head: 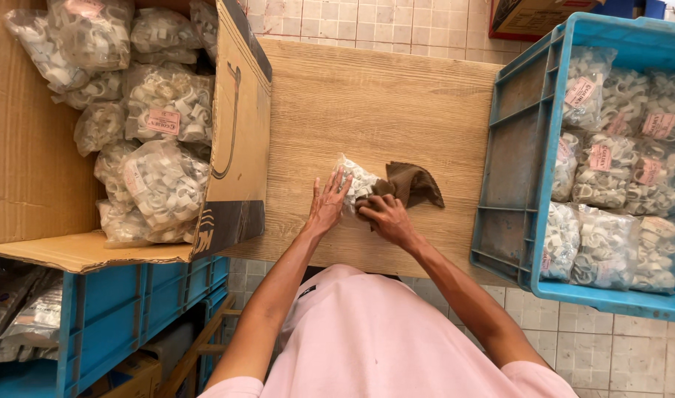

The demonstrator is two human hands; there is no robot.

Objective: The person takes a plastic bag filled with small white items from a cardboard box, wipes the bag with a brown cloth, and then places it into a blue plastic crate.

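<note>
Bag of clips [358,179] on wooden table [396,96], tiled floor [632,354] below.

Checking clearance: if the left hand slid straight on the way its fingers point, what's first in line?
The left hand points up and slightly right; its fingertips already rest on the clear bag of white clips. Beyond it, bare wooden table looks free.

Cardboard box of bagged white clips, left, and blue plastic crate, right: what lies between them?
Head view: the wooden table top, and on it one clear bag of white clips under the left hand, plus a brown cloth pressed by the right hand.
</note>
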